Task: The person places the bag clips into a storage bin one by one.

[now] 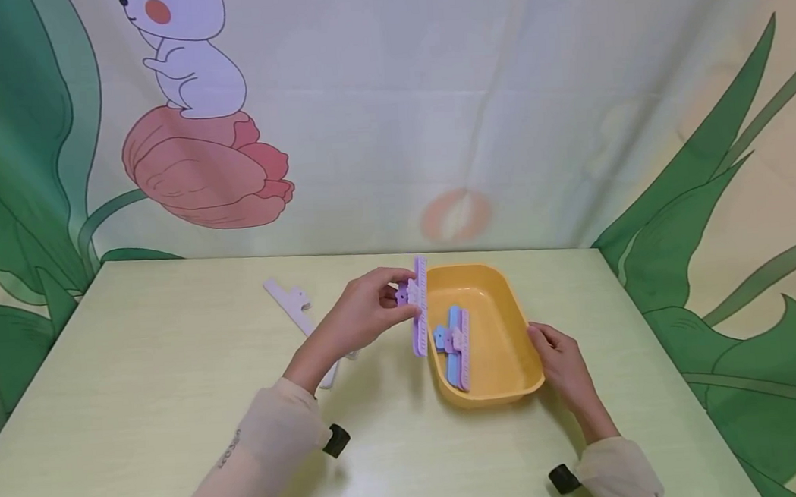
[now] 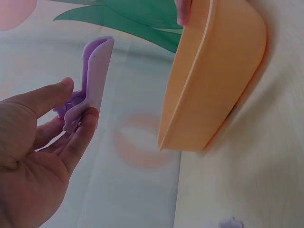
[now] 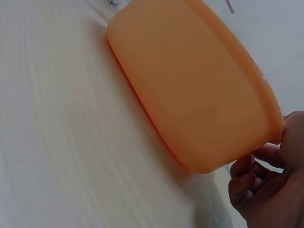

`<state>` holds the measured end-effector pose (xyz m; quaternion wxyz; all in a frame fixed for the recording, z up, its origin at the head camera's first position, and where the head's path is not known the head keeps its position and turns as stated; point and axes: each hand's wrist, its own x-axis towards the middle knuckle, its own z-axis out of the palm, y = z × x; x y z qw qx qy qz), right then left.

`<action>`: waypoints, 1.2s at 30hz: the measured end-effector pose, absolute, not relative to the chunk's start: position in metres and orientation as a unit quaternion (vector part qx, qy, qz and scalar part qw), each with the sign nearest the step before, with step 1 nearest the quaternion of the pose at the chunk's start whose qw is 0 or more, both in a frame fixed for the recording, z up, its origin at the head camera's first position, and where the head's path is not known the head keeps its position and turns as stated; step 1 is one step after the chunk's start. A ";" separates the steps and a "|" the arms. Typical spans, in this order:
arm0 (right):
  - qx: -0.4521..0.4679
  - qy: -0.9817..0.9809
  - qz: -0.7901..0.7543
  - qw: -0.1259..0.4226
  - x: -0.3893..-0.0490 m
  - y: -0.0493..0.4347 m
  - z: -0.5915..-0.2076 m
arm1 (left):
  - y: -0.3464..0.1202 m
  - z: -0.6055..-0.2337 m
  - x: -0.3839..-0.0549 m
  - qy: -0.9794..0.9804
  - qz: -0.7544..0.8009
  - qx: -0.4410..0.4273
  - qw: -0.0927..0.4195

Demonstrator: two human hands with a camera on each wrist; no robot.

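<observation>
My left hand (image 1: 367, 305) holds a purple bag clip (image 1: 420, 308) upright just beyond the left rim of a yellow plastic tray (image 1: 507, 348). In the left wrist view the thumb and fingers pinch the clip (image 2: 97, 71) by its handles, and its long bars point away from the palm. Inside the tray, at the left, lie a blue bag clip (image 1: 454, 363) and a pink-purple bag clip (image 1: 465, 358), side by side. At the tray's right side my right hand (image 1: 565, 360) grips the rim, with fingers curled below it in the right wrist view.
Left of the tray, a pale lilac bag clip (image 1: 288, 304) lies on the light wooden table (image 1: 172, 353), near other pale clip parts mostly hidden behind the left forearm. A printed cloth (image 1: 377, 128) hangs behind the table's back edge.
</observation>
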<state>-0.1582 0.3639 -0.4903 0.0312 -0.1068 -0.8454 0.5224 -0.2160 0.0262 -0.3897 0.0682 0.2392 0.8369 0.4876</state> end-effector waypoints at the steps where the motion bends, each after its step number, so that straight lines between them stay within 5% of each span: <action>1: -0.106 -0.845 0.522 0.032 -0.158 0.364 -0.490 | 0.029 -0.390 -0.216 0.837 0.487 0.241 0.069; 36: -0.113 -0.851 0.512 0.032 -0.161 0.365 -0.492 | 0.106 -0.418 -0.220 0.835 0.456 0.291 0.104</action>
